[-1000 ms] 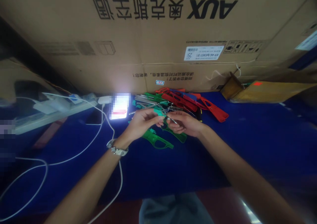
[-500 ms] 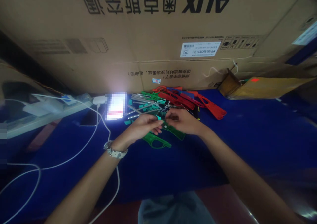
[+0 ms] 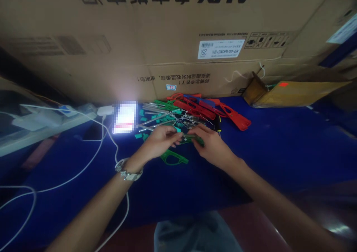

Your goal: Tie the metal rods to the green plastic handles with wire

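My left hand [image 3: 161, 139] is closed in a pinch, with a small teal plastic piece [image 3: 178, 130] at its fingertips. Across from it, my right hand [image 3: 210, 142] is closed on a green plastic shell [image 3: 196, 138], partly covered by the fingers. Both sets of fingertips nearly meet. Just below them lies another green shell with a looped handle [image 3: 174, 158]. Behind the hands is a heap of metal tubes [image 3: 153, 109], teal pieces and thin white wires [image 3: 185, 116]. Red plastic shells [image 3: 234, 117] lie at the heap's right side.
A lit, blurred-out screen [image 3: 124, 117] stands left of the heap. White cables [image 3: 96, 170] loop across the blue table surface [image 3: 279, 148] from a power strip [image 3: 50, 127]. A large cardboard box [image 3: 125, 32] walls off the back. A yellow-brown envelope [image 3: 304, 92] leans at the right.
My right hand has turned and now grips the green shell, which lay under the hands before. The left hand keeps its pinch on the teal piece. The view has shifted slightly.
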The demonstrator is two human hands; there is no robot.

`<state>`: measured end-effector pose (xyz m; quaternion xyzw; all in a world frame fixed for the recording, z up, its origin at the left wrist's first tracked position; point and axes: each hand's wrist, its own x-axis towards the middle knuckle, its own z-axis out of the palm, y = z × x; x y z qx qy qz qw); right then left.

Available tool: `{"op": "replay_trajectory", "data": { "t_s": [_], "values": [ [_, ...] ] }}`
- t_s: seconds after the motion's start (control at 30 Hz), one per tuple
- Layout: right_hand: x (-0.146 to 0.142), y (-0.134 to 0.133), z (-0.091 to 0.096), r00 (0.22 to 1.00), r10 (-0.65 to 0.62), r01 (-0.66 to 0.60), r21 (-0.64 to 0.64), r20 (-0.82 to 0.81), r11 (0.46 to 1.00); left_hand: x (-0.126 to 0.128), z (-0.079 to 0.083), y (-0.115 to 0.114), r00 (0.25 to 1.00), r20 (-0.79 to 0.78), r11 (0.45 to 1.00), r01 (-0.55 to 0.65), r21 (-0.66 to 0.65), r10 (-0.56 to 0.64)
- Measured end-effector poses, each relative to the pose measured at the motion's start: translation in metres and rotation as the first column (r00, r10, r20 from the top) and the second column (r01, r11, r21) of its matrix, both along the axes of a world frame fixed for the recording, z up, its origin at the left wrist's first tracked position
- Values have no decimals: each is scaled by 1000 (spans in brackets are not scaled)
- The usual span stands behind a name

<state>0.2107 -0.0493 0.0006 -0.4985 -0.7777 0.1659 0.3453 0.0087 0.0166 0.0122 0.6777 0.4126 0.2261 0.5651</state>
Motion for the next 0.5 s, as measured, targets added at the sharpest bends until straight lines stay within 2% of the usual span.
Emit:
{"op": "replay_trajectory", "data": {
  "t_s": [0.13,0.3,0.5],
  "values": [
    [8,-4,6,999,2,2,72,-50,997,8,4,-5,999,9,999,-48,15,48],
    [22,-11,6,998,-31,36,96,-49,995,14,6,-15,995,41,994,-93,60,91],
    [32,-11,-6,996,-13,1,128,92,992,23,-9,-20,987,-47,950,-138,279,157]
  ]
}}
